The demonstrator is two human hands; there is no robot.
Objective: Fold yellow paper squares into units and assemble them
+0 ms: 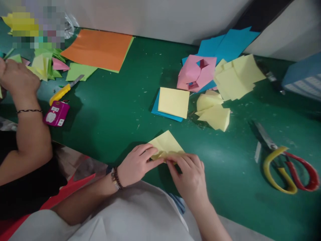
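Observation:
A sheet of pale yellow paper (168, 142) is partly folded near the front edge of the green table, one corner pointing away from me. My left hand (139, 162) pinches its lower left side, thumb pressed at the near edge. From the right, my right hand (189, 170) grips the same near edge, its fingertips almost meeting my left thumb. Beyond the sheet lies a small stack of yellow paper (174, 102) over blue paper (156, 108). Folded yellow pieces (214, 112) sit to the right of that stack.
Large scissors (278, 160) lie at the right. Behind are a pink folded paper shape (197, 72), yellow sheets (238, 77) and blue sheets (225, 43). Orange paper (100, 48), a yellow-handled cutter (61, 93) and a purple device (57, 113) lie leftward, by another person's arm (28, 100).

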